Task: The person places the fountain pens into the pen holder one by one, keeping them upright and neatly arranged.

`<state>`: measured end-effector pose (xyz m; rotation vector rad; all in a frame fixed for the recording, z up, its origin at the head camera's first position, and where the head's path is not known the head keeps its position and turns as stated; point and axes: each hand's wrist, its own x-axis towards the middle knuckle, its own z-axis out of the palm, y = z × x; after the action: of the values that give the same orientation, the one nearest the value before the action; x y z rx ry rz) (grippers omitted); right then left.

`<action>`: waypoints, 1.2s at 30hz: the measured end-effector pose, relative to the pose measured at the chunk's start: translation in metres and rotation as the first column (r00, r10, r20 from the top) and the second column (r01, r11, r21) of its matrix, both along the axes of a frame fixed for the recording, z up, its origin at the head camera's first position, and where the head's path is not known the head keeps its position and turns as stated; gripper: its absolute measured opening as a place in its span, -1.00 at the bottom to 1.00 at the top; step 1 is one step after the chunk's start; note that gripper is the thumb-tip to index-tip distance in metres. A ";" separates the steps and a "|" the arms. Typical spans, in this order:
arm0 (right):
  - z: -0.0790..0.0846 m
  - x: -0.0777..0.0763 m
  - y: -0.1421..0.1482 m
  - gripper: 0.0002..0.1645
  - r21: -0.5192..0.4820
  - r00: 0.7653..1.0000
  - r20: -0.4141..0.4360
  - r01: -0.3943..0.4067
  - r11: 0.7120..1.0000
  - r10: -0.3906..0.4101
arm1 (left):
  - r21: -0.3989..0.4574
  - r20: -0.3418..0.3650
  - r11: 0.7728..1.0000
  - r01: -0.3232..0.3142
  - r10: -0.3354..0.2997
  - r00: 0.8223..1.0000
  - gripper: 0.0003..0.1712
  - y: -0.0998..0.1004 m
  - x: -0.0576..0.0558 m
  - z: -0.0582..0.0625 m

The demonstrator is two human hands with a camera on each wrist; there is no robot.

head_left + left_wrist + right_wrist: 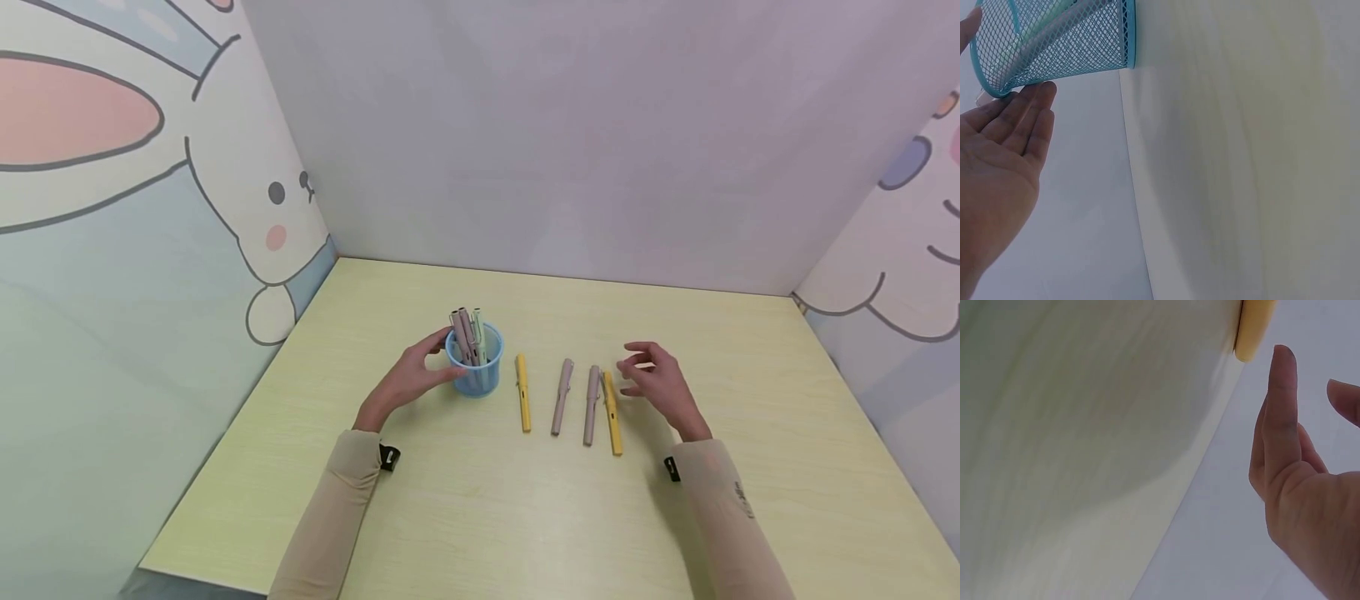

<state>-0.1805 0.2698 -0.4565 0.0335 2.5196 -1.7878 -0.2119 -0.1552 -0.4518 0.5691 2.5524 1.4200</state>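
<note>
The left hand [408,377] pinches the blue cup [476,385]. The right hand [663,383], loosely spread, empty, hovers by the yellow pen [613,421] nearest the bench's [795,417] right edge.

Cartoon-printed walls [112,350] enclosing a table [480,517] suggest a booth-like workspace.

Blue mesh cup [477,385]; yellow pens [524,396]; mauve pens [561,400]; mint pen [481,335].

One blue cup [480,385]. In cup, three visible: two purple pens [459,336], one green pen [480,337]. On one table [465,500], four more: two yellow pens [523,395], two mauve pens [562,398]. Two hands [408,379], two sleeves [326,517].
</note>
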 end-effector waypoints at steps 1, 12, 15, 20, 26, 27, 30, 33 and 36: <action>0.000 0.000 0.000 -0.38 0.004 1.000 0.015 -0.005 1.000 0.005 | 0.001 -0.001 1.000 -0.001 0.001 1.000 0.00 0.000 0.000 0.000; -0.002 0.001 0.001 -0.34 0.020 0.985 0.154 -0.077 0.997 0.073 | -0.001 -0.001 1.000 -0.002 0.002 1.000 -0.02 -0.001 -0.001 -0.001; -0.004 0.000 0.001 -0.35 0.022 0.979 0.185 -0.093 0.995 0.087 | -0.001 -0.002 1.000 -0.001 0.001 1.000 -0.02 -0.001 -0.001 -0.001; -0.004 0.001 0.000 -0.35 0.037 0.968 0.228 -0.115 0.993 0.104 | 0.002 -0.003 1.000 0.000 0.000 1.000 -0.02 -0.001 -0.001 0.000; -0.004 0.002 -0.002 -0.35 0.054 0.959 0.265 -0.117 0.992 0.099 | 0.000 -0.002 1.000 0.000 0.000 1.000 -0.02 -0.001 -0.001 0.000; -0.004 0.002 -0.002 -0.35 0.056 0.958 0.268 -0.118 0.991 0.099 | 0.001 -0.001 1.000 -0.001 0.001 1.000 -0.02 -0.001 -0.001 0.000; -0.004 0.002 -0.003 -0.34 0.063 0.956 0.278 -0.117 0.991 0.096 | 0.002 -0.001 1.000 0.001 -0.001 1.000 -0.02 -0.001 -0.001 -0.001; -0.005 0.002 -0.003 -0.35 0.068 0.953 0.289 -0.113 0.991 0.089 | 0.006 -0.002 1.000 0.002 -0.002 1.000 -0.03 -0.001 -0.001 -0.001; -0.005 0.001 -0.004 -0.35 0.069 0.952 0.294 -0.111 0.991 0.086 | 0.009 -0.001 1.000 0.001 -0.001 1.000 -0.04 -0.001 -0.001 -0.002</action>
<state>-0.1797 0.2658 -0.4618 0.1591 2.3419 -1.5120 -0.2129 -0.1563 -0.4538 0.5733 2.5472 1.4317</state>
